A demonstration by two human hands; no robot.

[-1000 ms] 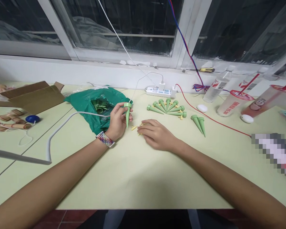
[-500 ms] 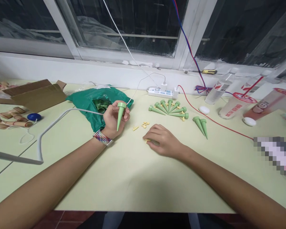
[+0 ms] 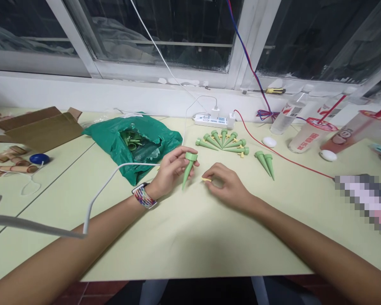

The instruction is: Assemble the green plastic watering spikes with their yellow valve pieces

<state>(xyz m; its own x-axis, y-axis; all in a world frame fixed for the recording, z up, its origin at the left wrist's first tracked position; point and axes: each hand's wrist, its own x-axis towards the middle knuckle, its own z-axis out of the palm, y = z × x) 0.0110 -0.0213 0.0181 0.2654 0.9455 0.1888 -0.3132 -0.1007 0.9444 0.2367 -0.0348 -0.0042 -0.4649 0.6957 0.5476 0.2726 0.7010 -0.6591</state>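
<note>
My left hand (image 3: 170, 170) grips a green plastic cone spike (image 3: 188, 168) by its wide top, tip pointing down toward the table. Just to its right, my right hand (image 3: 224, 185) pinches a small yellow plastic piece (image 3: 206, 179) between thumb and fingertips, held close to the cone. Behind my hands, several finished green cones (image 3: 224, 142) with yellow pieces lie fanned out. Two more green cones (image 3: 265, 163) lie side by side to the right. An open green plastic bag (image 3: 114, 137) with more green parts lies to the left.
A white power strip (image 3: 213, 120) with cords sits by the wall. Cups with straws (image 3: 307, 135) and a bottle (image 3: 285, 118) stand at the right. A cardboard box (image 3: 34, 127), brown rolls and a blue cap (image 3: 39, 158) lie at the left. A white cable (image 3: 104, 186) crosses the left side.
My left hand has brought the green cone right and down toward the middle. My right hand has lifted a yellow piece off the table and holds it beside the cone.
</note>
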